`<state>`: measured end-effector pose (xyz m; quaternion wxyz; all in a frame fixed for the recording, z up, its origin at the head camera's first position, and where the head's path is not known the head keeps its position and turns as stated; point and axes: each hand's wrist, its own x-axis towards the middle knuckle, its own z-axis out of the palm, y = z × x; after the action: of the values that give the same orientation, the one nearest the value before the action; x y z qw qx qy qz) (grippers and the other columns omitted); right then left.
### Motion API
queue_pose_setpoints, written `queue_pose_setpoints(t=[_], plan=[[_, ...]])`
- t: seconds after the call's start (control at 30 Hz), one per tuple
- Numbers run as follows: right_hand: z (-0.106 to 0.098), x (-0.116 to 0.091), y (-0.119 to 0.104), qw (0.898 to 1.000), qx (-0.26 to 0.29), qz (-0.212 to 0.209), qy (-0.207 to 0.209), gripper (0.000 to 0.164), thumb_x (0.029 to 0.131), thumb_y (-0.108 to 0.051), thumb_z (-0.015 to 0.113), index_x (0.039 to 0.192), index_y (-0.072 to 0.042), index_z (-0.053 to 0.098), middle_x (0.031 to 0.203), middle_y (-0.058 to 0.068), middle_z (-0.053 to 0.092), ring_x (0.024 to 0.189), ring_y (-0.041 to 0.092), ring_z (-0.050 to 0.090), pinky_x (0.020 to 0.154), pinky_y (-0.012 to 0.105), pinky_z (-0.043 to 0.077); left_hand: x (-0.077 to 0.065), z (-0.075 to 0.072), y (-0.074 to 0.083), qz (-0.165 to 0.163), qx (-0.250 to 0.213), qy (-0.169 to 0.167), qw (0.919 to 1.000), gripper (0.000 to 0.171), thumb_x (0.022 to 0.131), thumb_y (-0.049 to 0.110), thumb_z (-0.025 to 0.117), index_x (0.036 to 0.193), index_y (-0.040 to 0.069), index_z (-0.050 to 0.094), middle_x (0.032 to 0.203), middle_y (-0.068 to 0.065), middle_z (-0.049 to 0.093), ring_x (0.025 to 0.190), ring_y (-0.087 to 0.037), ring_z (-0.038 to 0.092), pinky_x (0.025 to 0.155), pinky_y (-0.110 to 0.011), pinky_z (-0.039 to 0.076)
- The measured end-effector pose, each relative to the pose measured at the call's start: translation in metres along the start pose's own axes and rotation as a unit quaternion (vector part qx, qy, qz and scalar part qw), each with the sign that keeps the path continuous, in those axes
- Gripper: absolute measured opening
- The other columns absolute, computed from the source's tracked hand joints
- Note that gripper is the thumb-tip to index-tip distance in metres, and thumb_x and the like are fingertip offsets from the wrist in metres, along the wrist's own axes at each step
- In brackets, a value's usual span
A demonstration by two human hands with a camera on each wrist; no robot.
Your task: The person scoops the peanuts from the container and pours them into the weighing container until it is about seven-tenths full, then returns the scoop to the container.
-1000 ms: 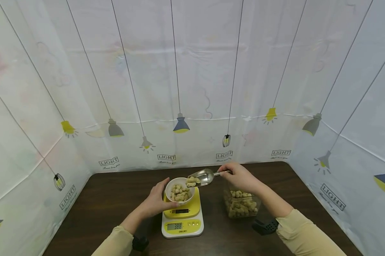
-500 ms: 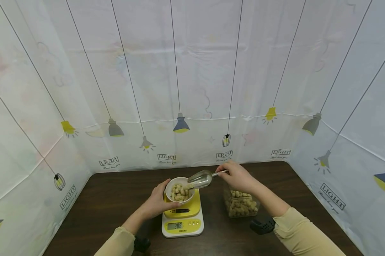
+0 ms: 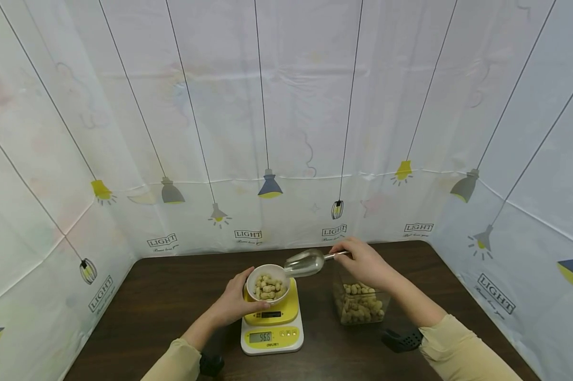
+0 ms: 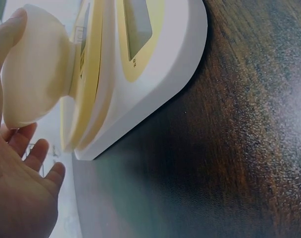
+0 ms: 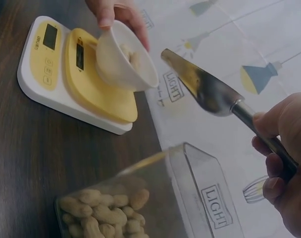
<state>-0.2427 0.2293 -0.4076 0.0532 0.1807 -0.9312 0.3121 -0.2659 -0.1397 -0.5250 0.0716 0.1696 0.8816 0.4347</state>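
Note:
A white bowl [image 3: 269, 283] with peanuts [image 3: 268, 287] in it sits on the yellow platform of a kitchen scale [image 3: 272, 334]. My left hand [image 3: 233, 297] holds the bowl, thumb at the near side and fingers around the far side. In my right hand [image 3: 362, 263] is the handle of a metal scoop [image 5: 210, 89], pinched between thumb and fingers. The scoop is tilted, its mouth at the bowl's right rim in the head view, and no peanuts show in it. The scale's display [image 3: 260, 337] appears to read 96.6.
A clear plastic container [image 3: 338, 304] of peanuts [image 5: 103, 213] stands right of the scale, partly under my right forearm. The dark wooden table [image 3: 181, 296] ends at a white lamp-print curtain [image 3: 296, 132] behind and on both sides.
The peanuts in the scoop have dropped into the bowl, and the scoop has drawn slightly back right. The display went from 38.8 to about 96.6. My left hand stays on the bowl.

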Motion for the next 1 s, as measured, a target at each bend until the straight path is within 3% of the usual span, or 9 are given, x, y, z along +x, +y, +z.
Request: queue_pose_setpoints(t=[0.37, 0.6, 0.77, 1.0], plan=[[-0.031, -0.023, 0.011, 0.999, 0.012, 0.006, 0.038, 0.021, 0.106, -0.022, 0.059, 0.123, -0.015, 0.070, 0.125, 0.005, 0.061, 0.113, 0.026, 0.059, 0.091, 0.050, 0.049, 0.001, 0.002, -0.004, 0.002, -0.003, 0.000, 1.0000, 0.116, 0.075, 0.058, 0.087, 0.164, 0.019, 0.024, 0.160, -0.013, 0.032, 0.147, -0.036, 0.026, 0.109, -0.065, 0.033], [-0.060, -0.046, 0.021, 0.997, -0.002, 0.007, 0.071, 0.025, 0.107, -0.030, 0.058, 0.124, -0.017, 0.071, 0.118, 0.002, 0.062, 0.099, 0.020, 0.057, 0.080, 0.042, 0.048, 0.002, 0.003, -0.006, -0.003, -0.004, -0.004, 1.0000, 0.118, 0.074, 0.059, 0.087, 0.164, 0.019, 0.023, 0.160, -0.011, 0.031, 0.148, -0.034, 0.025, 0.110, -0.064, 0.032], [-0.078, -0.060, 0.034, 0.996, -0.013, -0.002, 0.092, 0.024, 0.106, -0.025, 0.060, 0.122, -0.012, 0.071, 0.113, 0.003, 0.062, 0.094, 0.020, 0.054, 0.074, 0.034, 0.048, 0.002, 0.003, -0.005, -0.003, -0.008, -0.003, 1.0000, 0.117, 0.074, 0.058, 0.088, 0.164, 0.018, 0.024, 0.159, -0.012, 0.032, 0.147, -0.035, 0.026, 0.109, -0.065, 0.032], [-0.096, -0.076, 0.050, 0.991, -0.095, -0.037, 0.091, 0.015, 0.102, -0.015, 0.065, 0.115, -0.009, 0.073, 0.110, 0.006, 0.063, 0.092, 0.022, 0.058, 0.072, 0.038, 0.049, 0.002, 0.003, -0.003, -0.004, -0.009, -0.002, 1.0000, 0.118, 0.074, 0.059, 0.088, 0.163, 0.017, 0.025, 0.159, -0.012, 0.032, 0.148, -0.035, 0.025, 0.111, -0.064, 0.031]])
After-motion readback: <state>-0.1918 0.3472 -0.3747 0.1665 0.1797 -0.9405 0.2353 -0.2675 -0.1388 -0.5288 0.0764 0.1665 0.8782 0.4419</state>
